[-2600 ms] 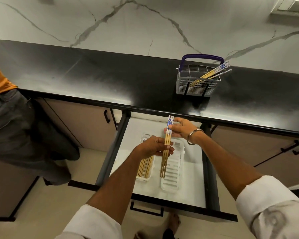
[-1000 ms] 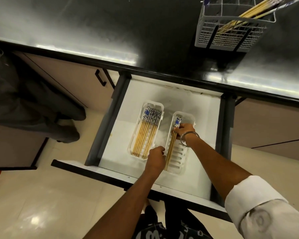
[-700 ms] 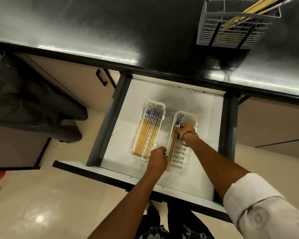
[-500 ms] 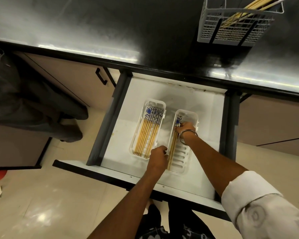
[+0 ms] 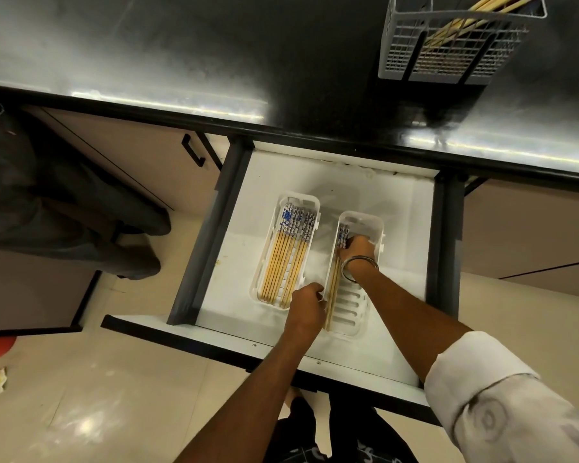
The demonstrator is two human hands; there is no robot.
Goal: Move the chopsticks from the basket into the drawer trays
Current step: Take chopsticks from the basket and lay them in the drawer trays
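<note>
I stand in a kitchen. A polished black counter (image 5: 181, 55) runs in front of me over beige cabinet doors (image 5: 131, 168) with black handles (image 5: 192, 154). Below its edge a white drawer (image 5: 398, 202) is pulled out, holding two white slotted trays (image 5: 348, 315) of chopsticks (image 5: 286, 259). A grey wire cutlery basket (image 5: 448, 58) sits on the counter. The floor (image 5: 114, 396) is pale glossy tile.

white rolled sleeve (image 5: 502, 406), metal bangle (image 5: 360, 267), dark trousers (image 5: 348, 436)
</note>
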